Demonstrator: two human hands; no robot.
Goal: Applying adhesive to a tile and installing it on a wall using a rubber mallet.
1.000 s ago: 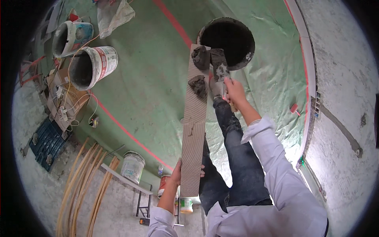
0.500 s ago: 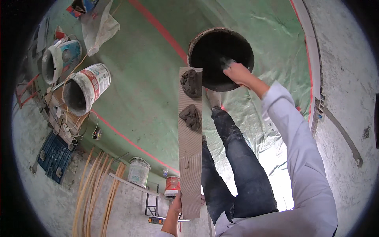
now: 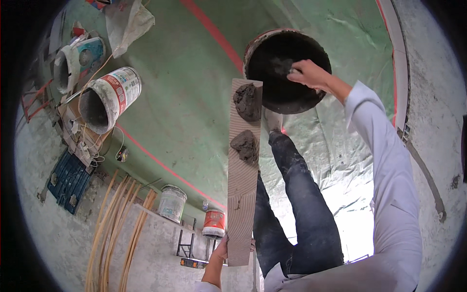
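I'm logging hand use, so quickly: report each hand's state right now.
Left hand: closed, holding the ribbed strip near its lower end.
Right hand: closed on a tool, blurred against the dark bucket.

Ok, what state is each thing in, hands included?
Ribbed board: held, bearing two dark lumps
Dark lumps: apart, uneven
Left hand: closed around the board's near end
Right hand: closed on a tool
Tool: mostly hidden, dim
Black bucket: open
White plastic: crumpled
Green floor sheet: wrinkled

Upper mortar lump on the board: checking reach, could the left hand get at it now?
Probably not: the left hand holds the ridged board at its opposite end; the lower mortar lump lies between.
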